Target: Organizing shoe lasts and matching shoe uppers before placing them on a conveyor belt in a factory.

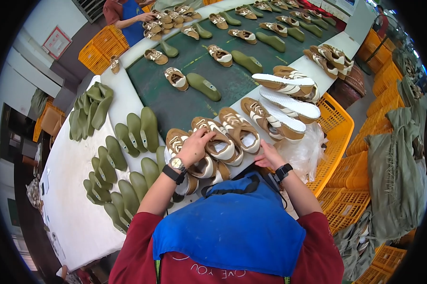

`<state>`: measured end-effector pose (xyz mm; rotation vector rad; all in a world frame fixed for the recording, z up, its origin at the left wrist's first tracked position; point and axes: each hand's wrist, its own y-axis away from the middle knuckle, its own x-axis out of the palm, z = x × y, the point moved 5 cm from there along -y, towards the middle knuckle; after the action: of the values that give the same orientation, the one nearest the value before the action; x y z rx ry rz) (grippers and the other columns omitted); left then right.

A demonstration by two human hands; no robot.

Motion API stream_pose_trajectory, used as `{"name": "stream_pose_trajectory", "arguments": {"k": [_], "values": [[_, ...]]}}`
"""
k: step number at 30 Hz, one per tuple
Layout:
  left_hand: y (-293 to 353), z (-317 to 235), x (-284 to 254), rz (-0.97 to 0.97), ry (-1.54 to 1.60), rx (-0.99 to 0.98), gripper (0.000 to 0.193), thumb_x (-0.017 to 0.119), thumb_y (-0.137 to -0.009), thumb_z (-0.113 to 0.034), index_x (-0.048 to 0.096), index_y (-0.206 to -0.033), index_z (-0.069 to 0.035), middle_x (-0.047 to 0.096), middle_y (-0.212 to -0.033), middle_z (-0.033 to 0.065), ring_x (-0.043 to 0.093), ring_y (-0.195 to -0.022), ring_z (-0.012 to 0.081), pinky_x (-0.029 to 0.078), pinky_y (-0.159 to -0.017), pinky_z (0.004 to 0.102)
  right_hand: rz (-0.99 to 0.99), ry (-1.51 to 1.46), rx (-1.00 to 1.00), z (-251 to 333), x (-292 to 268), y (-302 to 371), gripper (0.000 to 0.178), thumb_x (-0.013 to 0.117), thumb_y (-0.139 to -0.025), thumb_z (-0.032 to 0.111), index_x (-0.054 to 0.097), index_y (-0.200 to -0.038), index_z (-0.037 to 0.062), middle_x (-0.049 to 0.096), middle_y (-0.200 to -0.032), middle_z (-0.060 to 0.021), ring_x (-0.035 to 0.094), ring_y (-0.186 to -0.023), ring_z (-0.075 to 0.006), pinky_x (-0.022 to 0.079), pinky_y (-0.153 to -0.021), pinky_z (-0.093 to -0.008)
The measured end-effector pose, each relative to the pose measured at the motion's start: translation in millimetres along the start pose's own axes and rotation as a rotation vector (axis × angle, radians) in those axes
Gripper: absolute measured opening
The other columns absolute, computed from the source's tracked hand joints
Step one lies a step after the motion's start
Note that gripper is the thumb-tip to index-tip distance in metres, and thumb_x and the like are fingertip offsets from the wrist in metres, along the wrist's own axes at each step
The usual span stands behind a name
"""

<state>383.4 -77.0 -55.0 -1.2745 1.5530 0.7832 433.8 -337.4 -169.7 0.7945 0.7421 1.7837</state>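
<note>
Brown sneakers with cream stripes stand in a row on the white table edge before me. My left hand (194, 147), with a watch on its wrist, has its fingers bent over the side of a middle sneaker (219, 143). My right hand (269, 156), wearing a black wristband, is by the heel of the sneaker to its right (239, 128). Its thumb and fingers are apart, and the fingertips are partly hidden by the heel. Whitish paper shows inside the shoes. To the right, more sneakers (291, 106) lie stacked, some with white soles turned sideways.
Green shoe lasts (149, 128) stand in rows on the white table (71, 189) at left. A green conveyor belt (149, 90) carries sneakers and lasts. Another person (123, 19) works at the far left. Yellow crates (339, 128) and a clear plastic bag (301, 154) are at right.
</note>
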Motion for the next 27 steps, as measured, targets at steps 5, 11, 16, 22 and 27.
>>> {"name": "stream_pose_trajectory", "arguments": {"k": [5,11,16,22,27], "values": [[-0.3,4.9,5.6,-0.013,0.025,0.004,0.054,0.055,-0.072,0.006,0.053,-0.123,-0.011,0.051,-0.121,0.0168,0.052,-0.111,0.0335,0.046,-0.091,0.0389,-0.275,0.611,-0.550,28.8,-17.2,-7.7,0.050,0.048,-0.092,0.044,0.051,-0.122,0.0050,0.065,-0.085,-0.0168,0.065,-0.080,-0.0299,0.053,-0.069,-0.0354],[0.9,0.0,-0.1,-0.034,0.025,0.013,0.052,0.052,-0.074,0.007,0.051,-0.124,-0.009,0.051,-0.121,0.0178,0.053,-0.109,0.0345,0.047,-0.089,0.0395,-0.287,1.152,-0.883,48.8,27.6,24.7,0.064,0.070,-0.075,0.043,0.050,-0.127,0.0130,0.041,-0.133,-0.0280,0.057,-0.103,-0.0415,0.048,-0.087,-0.0424],[4.3,-4.9,-5.4,-0.079,0.202,-0.001,0.044,0.050,-0.076,0.006,0.052,-0.118,-0.006,0.053,-0.118,0.0185,0.055,-0.105,0.0363,0.047,-0.088,0.0407,-0.281,1.211,-0.877,38.5,27.0,16.9,0.051,0.074,-0.073,0.034,0.057,-0.116,0.0125,0.041,-0.132,-0.0287,0.059,-0.097,-0.0424,0.049,-0.084,-0.0434],[6.8,-10.1,-5.5,0.002,0.204,0.003,0.041,0.051,-0.076,0.003,0.052,-0.116,-0.007,0.055,-0.119,0.0152,0.056,-0.104,0.0344,0.046,-0.089,0.0412,-0.120,1.295,-0.877,45.2,20.3,20.3,0.033,0.072,-0.074,0.027,0.063,-0.100,0.0096,0.043,-0.131,-0.0258,0.059,-0.098,-0.0403,0.049,-0.084,-0.0429],[17.1,-19.5,3.8,0.127,0.108,-0.065,0.042,0.051,-0.079,-0.007,0.052,-0.120,-0.011,0.054,-0.125,0.0081,0.052,-0.115,0.0249,0.029,-0.104,0.0504,-0.025,1.272,-0.919,44.8,17.7,30.5,0.031,0.072,-0.072,0.021,0.063,-0.100,0.0094,0.050,-0.124,-0.0223,0.059,-0.099,-0.0371,0.048,-0.085,-0.0418]]}}
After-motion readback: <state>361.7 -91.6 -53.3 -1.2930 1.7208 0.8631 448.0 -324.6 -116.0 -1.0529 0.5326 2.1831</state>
